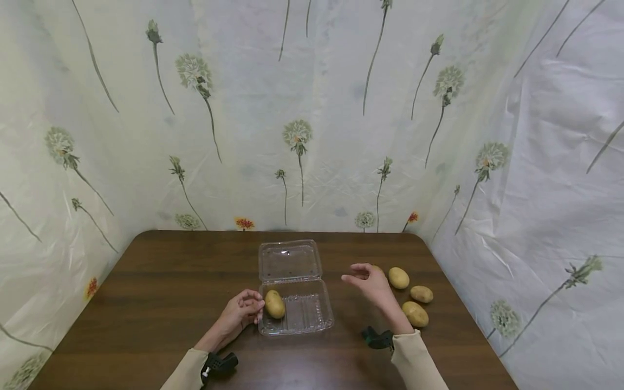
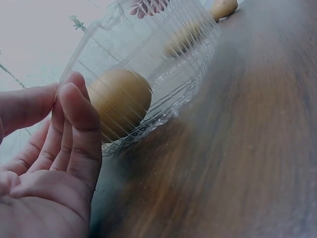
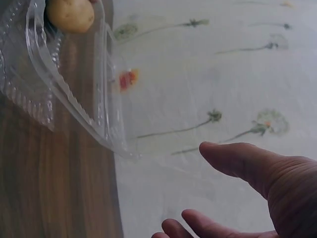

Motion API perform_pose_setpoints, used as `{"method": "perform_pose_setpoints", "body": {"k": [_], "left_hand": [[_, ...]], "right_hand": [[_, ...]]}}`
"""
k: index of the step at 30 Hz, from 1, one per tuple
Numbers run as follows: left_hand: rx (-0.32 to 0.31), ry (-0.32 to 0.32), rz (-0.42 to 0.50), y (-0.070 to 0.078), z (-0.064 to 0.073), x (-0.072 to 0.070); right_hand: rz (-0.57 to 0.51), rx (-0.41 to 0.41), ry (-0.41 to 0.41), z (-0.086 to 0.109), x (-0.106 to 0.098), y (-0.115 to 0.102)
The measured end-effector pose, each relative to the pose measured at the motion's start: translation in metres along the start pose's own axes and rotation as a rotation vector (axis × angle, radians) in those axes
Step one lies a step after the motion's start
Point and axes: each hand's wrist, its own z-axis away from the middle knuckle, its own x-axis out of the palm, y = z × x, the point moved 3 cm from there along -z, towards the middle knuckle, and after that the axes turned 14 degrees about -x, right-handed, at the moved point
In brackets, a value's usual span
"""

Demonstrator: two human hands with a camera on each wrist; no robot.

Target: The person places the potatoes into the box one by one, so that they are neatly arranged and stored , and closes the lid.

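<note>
A clear plastic clamshell container point(image 1: 307, 319) lies with its lid point(image 1: 290, 261) folded back on the table. One potato point(image 1: 275, 304) sits inside the base at its left side. My left hand point(image 1: 239, 314) pinches the container's left rim between thumb and fingertips, beside that potato; the left wrist view shows the pinch on the clear wall. My right hand point(image 1: 371, 284) is held above the table, right of the container, its thumb and fingers apart with nothing between them. Behind it, one potato point(image 1: 376, 268) is mostly hidden.
Several loose potatoes lie at the table's right side, among them an upper one point(image 1: 398, 278), a smaller one point(image 1: 421, 294) and a nearer one point(image 1: 415, 314). A curtain point(image 1: 331, 179) with dandelion prints hangs behind the brown wooden table point(image 1: 175, 287).
</note>
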Motion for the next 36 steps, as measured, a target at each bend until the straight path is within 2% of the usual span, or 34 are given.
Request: {"method": "perform_pose_setpoints", "body": {"k": [9, 16, 27, 36], "left_hand": [[0.016, -0.016, -0.001, 0.001, -0.001, 0.0], [0.015, -0.02, -0.01, 0.001, -0.001, 0.0], [0.032, -0.029, -0.013, 0.0, 0.0, -0.001], [0.033, -0.027, -0.011, -0.001, -0.001, -0.001]], "right_hand": [[0.006, 0.004, 0.019, 0.001, -0.021, 0.005], [0.036, 0.052, 0.044, -0.002, -0.033, 0.012], [0.075, 0.065, 0.071, -0.005, -0.039, 0.021], [0.12, 0.09, 0.12, -0.007, -0.044, 0.039]]}}
